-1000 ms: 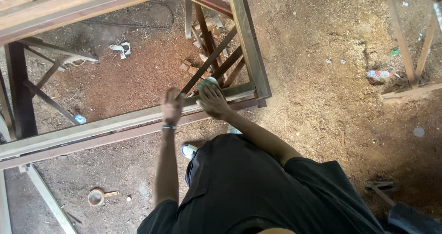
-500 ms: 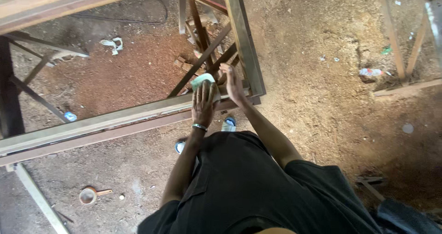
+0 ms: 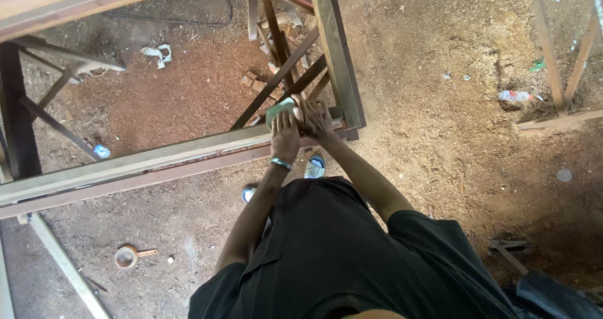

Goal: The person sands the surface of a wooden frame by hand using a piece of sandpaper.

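left hand [image 3: 286, 137]: slid in from further left, now pressed flat on the green pad [image 3: 279, 110]
right hand [image 3: 316, 119]: touching it, both together at the frame rail [image 3: 188, 151] corner
meaning: looks like 2-handed rubbing here now

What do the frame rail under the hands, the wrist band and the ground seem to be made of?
Frame rail: probably steel angle, dull greenish with rusty brown patches; straight hard edges suggest metal.
Wrist band on the left hand: likely metal, from its silvery shine.
Ground: loose reddish-brown dirt, possibly sawdust, grainy and matte.
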